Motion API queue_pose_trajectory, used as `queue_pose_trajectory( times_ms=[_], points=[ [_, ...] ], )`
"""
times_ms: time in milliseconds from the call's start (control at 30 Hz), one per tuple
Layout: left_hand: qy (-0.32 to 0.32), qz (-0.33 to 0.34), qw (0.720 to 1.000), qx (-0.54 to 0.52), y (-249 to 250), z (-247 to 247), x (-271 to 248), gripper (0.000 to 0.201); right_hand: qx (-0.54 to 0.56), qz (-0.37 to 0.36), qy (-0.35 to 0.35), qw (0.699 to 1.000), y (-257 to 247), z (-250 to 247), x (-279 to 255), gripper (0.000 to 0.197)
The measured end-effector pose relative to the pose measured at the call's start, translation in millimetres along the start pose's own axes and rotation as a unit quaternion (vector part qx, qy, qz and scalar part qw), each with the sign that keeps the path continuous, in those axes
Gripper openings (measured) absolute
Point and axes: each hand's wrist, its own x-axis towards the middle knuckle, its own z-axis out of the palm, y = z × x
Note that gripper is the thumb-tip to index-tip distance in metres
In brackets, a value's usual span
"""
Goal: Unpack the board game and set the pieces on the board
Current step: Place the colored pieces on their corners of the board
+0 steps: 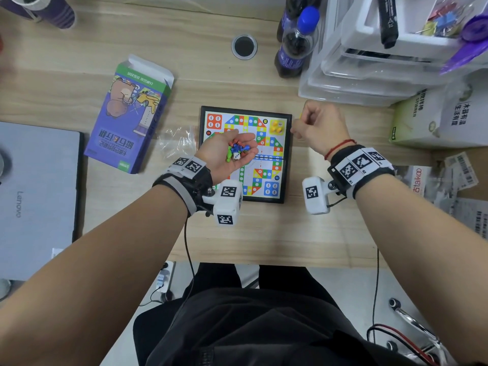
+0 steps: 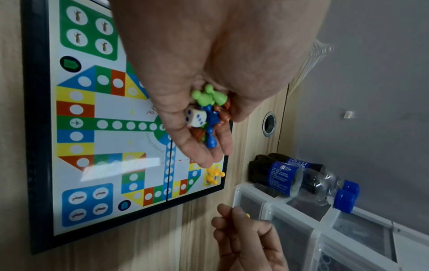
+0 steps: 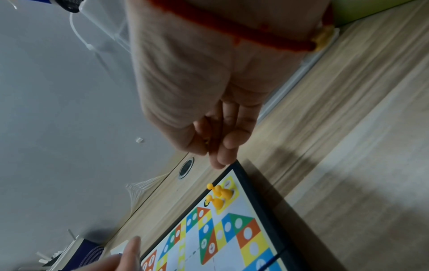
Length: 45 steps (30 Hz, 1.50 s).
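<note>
The game board (image 1: 288, 154) lies unfolded flat on the wooden desk. Three yellow pawns (image 1: 277, 126) stand in its yellow corner, also visible in the right wrist view as the yellow pawns (image 3: 219, 194). My left hand (image 1: 227, 146) hovers palm up over the board's left half, cupping several green, blue and red pawns (image 2: 209, 117) and a white die (image 2: 196, 118). My right hand (image 1: 297, 130) is just off the board's far right corner and pinches one yellow pawn (image 2: 247, 215) between thumb and fingertips, most of it hidden.
The purple game box (image 1: 129, 114) lies open at the left, with an empty clear bag (image 1: 177, 141) beside the board. A laptop (image 1: 37, 194) sits far left. Cola bottles (image 1: 295, 43), plastic drawers (image 1: 369, 62) and a white bag (image 1: 435, 114) crowd the back right.
</note>
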Motion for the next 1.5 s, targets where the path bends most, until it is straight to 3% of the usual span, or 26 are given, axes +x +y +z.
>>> queue_pose_trajectory(
  times_ms=[167, 267, 533, 867, 1167, 1300, 1500],
  points=[
    [0.009, 0.0, 1.0, 0.001, -0.6, -0.5, 0.8, 0.036, 0.005, 0.002, -0.03, 1.0, 3.3, 1.3, 3.4, 0.022],
    [0.013, 0.004, 1.0, 0.011, -1.3, 1.8, -0.6, 0.037, 0.008, 0.001, -0.007, 1.0, 5.4, 1.7, 5.0, 0.012],
    [0.03, 0.008, 0.999, 0.035, -1.4, 3.5, 0.0, 0.037, -0.078, 0.006, 0.005, 0.997, 13.5, 5.9, 14.2, 0.02],
    [0.037, 0.01, 0.999, 0.031, 0.6, 2.0, 3.2, 0.036, -0.142, -0.07, -0.042, 0.986, 11.5, 6.4, 28.5, 0.034],
    [0.032, 0.013, 0.999, 0.023, 4.3, 3.3, 4.4, 0.035, -0.145, -0.064, -0.073, 0.985, 14.2, 14.3, 30.2, 0.035],
    [0.032, 0.011, 0.999, 0.021, 4.9, 2.0, 5.9, 0.035, -0.133, -0.082, -0.052, 0.986, 11.8, 16.9, 29.1, 0.032],
    [0.036, 0.013, 0.999, 0.021, 5.3, -1.3, 8.4, 0.036, -0.069, -0.081, -0.06, 0.992, 9.9, 17.0, 25.9, 0.025]
  ],
)
